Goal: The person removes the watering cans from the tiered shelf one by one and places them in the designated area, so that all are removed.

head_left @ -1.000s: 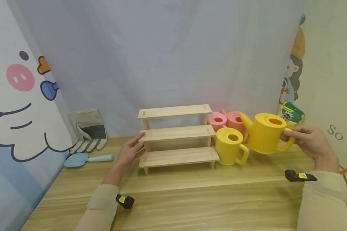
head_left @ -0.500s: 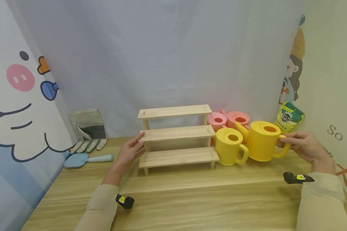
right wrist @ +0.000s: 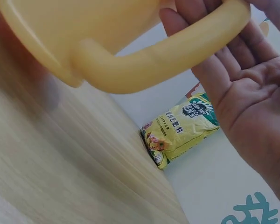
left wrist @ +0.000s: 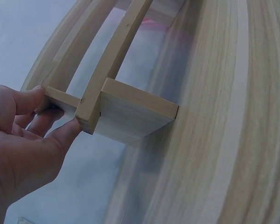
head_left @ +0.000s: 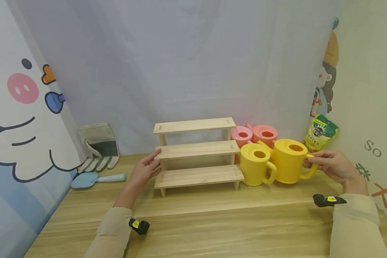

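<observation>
A three-tier wooden shelf (head_left: 196, 150) stands mid-table in the head view. At its left end my left hand (head_left: 143, 171) pinches the middle tier; in the left wrist view thumb and fingers meet around the wood (left wrist: 91, 107). My right hand (head_left: 333, 166) grips the handle of a yellow watering can (head_left: 288, 163), its spout pointing left behind a second yellow watering can (head_left: 254, 165). That second can stands against the shelf's right end. In the right wrist view fingers curl round the handle (right wrist: 154, 63). Whether the held can touches the table, I cannot tell.
Two pink watering cans (head_left: 267, 132) stand behind the yellow ones. A green and yellow fertilizer bag (head_left: 320, 132) leans in the right corner. At the left lie a light blue hand trowel (head_left: 87, 180) and gardening gloves (head_left: 100, 141), near a printed panel (head_left: 22, 132).
My right hand has lowered the yellow watering can and moved it left, close beside the second yellow one. The fertilizer bag shows more now. My left hand stays on the shelf.
</observation>
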